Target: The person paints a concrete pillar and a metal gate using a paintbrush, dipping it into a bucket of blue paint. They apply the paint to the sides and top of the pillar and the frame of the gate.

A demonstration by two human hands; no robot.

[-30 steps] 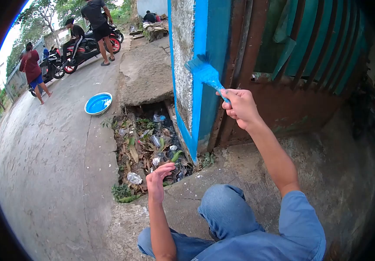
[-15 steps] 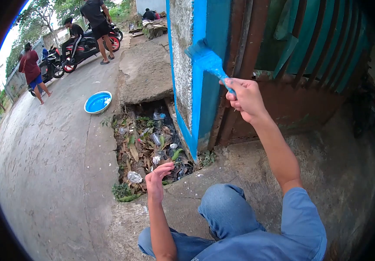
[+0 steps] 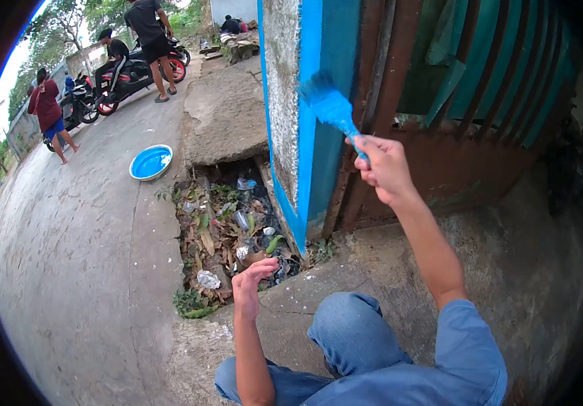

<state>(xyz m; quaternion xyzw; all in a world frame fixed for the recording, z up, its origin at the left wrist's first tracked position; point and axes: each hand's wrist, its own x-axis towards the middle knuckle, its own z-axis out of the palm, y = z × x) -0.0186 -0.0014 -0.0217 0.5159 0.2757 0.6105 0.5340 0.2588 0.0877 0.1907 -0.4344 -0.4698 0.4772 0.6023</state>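
Head view: black lens rim hides the corners; the pillar [image 3: 281, 101] runs out of the top.
Brush [image 3: 332, 108]: in the right hand [image 3: 381, 162], tilted up at the pillar's blue edge — whether the bristles touch is hard to tell; part of the handle is hidden by the grip.
Right hand: fingers and thumb closed round the handle.
Left hand [image 3: 254, 287]: holding nothing, raised, fingers bent and close together, in front of the drain's [image 3: 220, 223] near end and covering a bit of it.
Drain: leaves, plastic and crumpled foil, lying between the road [image 3: 68, 257] and the pillar foot; its depth is unclear.
Basin [image 3: 151, 162]: blue paint inside, on the road beyond the drain, well apart from both hands.
Gate [image 3: 433, 169]: brown with green sheeting, just right of the pillar.
Far right: dark clutter, too dim to name.
Up the road: people by motorbikes [image 3: 129, 84]; one standing person's [image 3: 151, 34] head is cut off.
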